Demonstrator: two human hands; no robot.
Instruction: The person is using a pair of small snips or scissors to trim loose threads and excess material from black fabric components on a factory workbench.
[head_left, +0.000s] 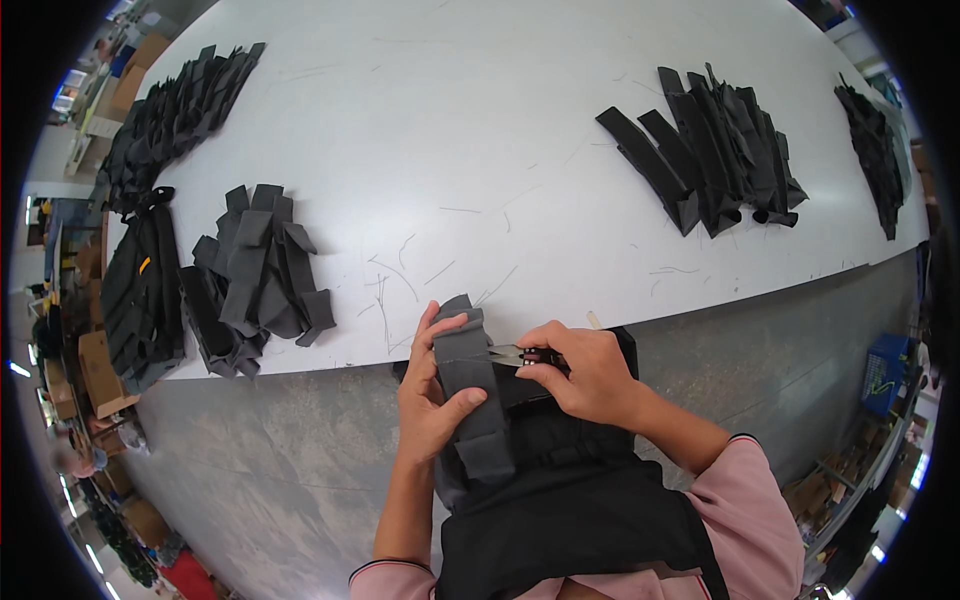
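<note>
At the table's near edge, my left hand (424, 410) is closed around a folded dark grey fabric strip (468, 375), with the thumb across its front and the fingers along its left side. The strip's upper end lies over the table edge and its lower end hangs toward my lap. From the right, my right hand (592, 372) grips a small pair of thread snips (507, 355) with dark handles. The blades point left and reach the strip's right edge. Whether they touch a thread is too small to tell.
Loose dark threads (440, 271) are scattered over the white table (430, 120). Grey fabric pieces (265, 265) lie at left, beside black bundles (145, 285). More black strips (725, 155) are piled at right. A blue crate (885, 374) stands on the floor, far right.
</note>
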